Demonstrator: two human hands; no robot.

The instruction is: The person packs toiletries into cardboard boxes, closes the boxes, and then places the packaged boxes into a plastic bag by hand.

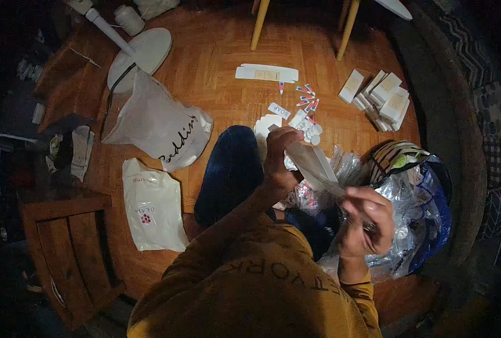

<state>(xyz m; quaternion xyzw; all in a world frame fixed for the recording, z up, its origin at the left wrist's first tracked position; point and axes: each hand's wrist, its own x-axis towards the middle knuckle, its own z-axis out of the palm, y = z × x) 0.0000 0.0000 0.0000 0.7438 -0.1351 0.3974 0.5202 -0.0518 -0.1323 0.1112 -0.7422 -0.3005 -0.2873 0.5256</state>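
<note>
My left hand (pixel 281 160) is wrapped round one end of a pale, flat packet (pixel 312 166) that looks like a white carton in thin clear plastic. The packet hangs tilted above my lap. At its near end my right hand (pixel 370 219) pinches the film between thumb and fingers, slightly blurred. Just beyond the packet, on the floor, lie small white soap packets (pixel 279 110), round white pieces (pixel 314 139) and several small toothpaste tubes (pixel 305 98). White cards (pixel 266 124) sit partly behind my left hand.
Small boxes (pixel 385 98) are piled at the right, above an open bag (pixel 439 208) stuffed with clear plastic wrappers (pixel 399 231). A flattened carton (pixel 267 73) lies ahead. On the left are a drawstring bag (pixel 160 127), a white plastic bag (pixel 152 205) and a wooden stool (pixel 64 248).
</note>
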